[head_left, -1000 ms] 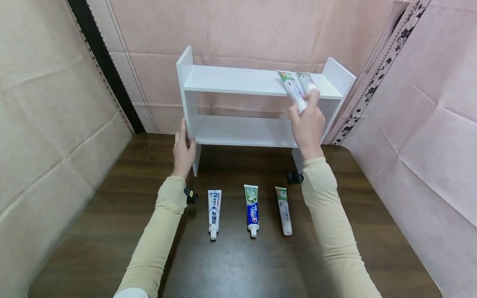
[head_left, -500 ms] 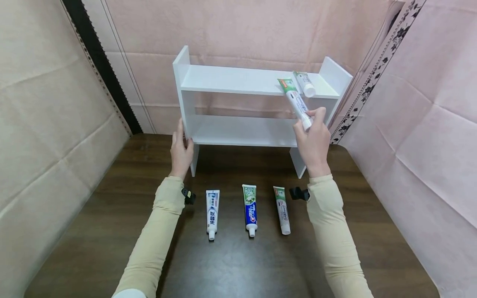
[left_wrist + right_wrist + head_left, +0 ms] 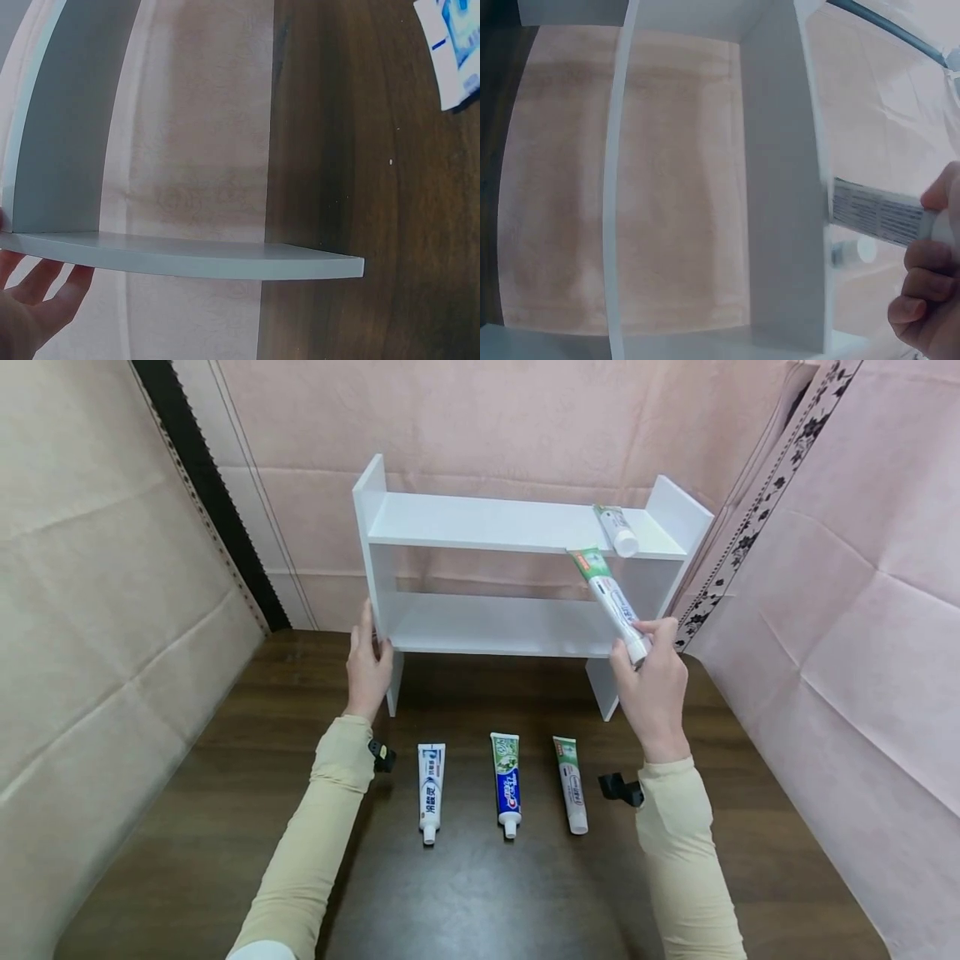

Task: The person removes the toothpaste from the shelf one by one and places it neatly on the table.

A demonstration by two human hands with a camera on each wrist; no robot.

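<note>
My left hand point(image 3: 368, 674) rests against the outer left side panel of a white two-tier shelf point(image 3: 480, 518), its fingers pointing up along it. In the left wrist view, bent fingers point(image 3: 71, 292) touch that panel from outside. With thumb and fingers my right hand point(image 3: 654, 693) pinches a green-and-white toothpaste tube point(image 3: 611, 602) by its cap end. The tube slants up and left before the shelf's right half; its printed side shows in the right wrist view. Another white tube point(image 3: 621, 532) lies on the top board at the right, its cap end over the front edge.
Three toothpaste tubes lie in a row on the dark wood table point(image 3: 480, 902): a white-and-blue one point(image 3: 431, 789), a green-and-blue one point(image 3: 507, 781) and a smaller green-and-white one point(image 3: 572, 785). Pale cloth walls point(image 3: 862, 568) enclose the table on the left, right and back.
My right hand has drawn the green-and-white toothpaste tube off the top board, down and toward me, away from the other tube there. The left hand keeps its place on the side panel.
</note>
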